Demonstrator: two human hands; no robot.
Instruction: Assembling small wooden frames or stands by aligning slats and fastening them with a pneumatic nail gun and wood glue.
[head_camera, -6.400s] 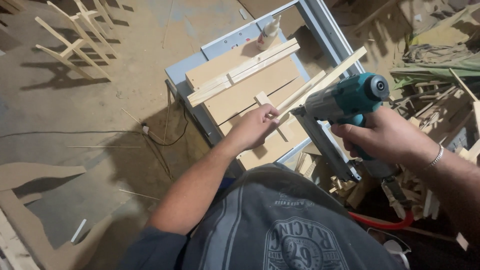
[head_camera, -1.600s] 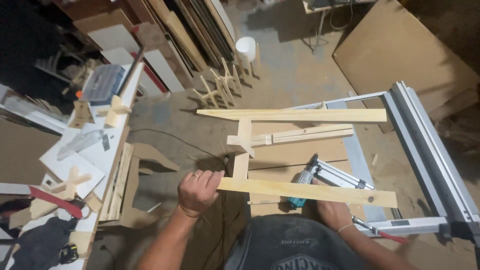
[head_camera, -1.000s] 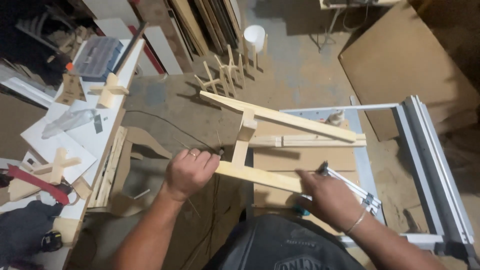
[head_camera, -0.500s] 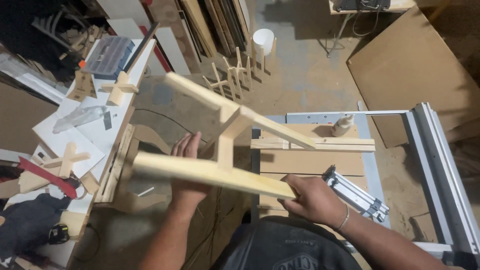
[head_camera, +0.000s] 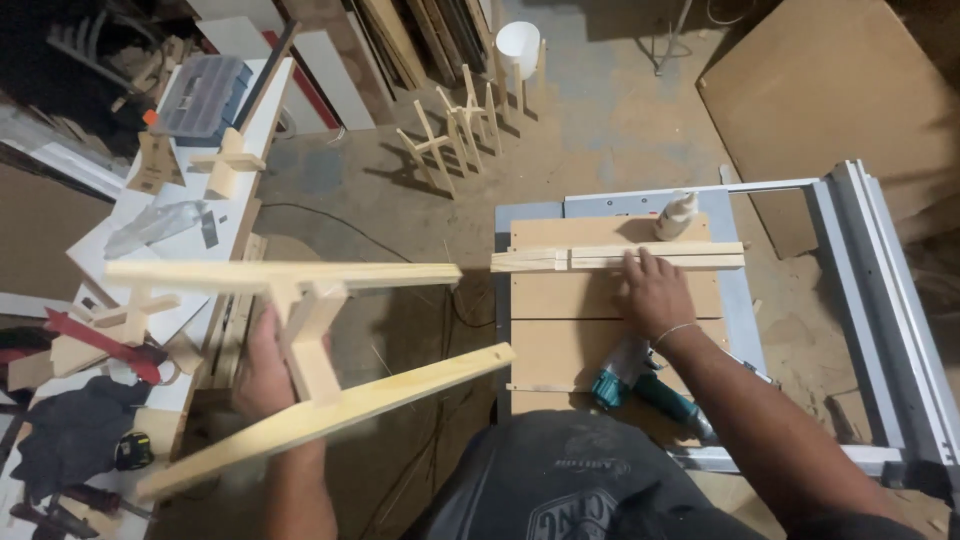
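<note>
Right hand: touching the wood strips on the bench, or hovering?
Touching. In the head view the right hand lies flat on the bench board, its fingertips against the wood strips, no gap visible.

Pale, unfinished softwood, matt and sawn smooth, forms the H-shaped wooden frame (head_camera: 300, 340) gripped by the left hand (head_camera: 262, 365). The wooden slats (head_camera: 615, 258) under the right hand (head_camera: 655, 295) show the same bare, light grain. They rest on flat matt boards (head_camera: 590, 340) (plywood or fibreboard, it cannot be told which). The saw table (head_camera: 880, 300) is grey painted metal with dull aluminium rails. The nail gun (head_camera: 640, 390) has a glossy teal plastic body. The glue bottle (head_camera: 677, 215) is off-white plastic. The floor (head_camera: 600, 130) is rough and dusty.
</note>
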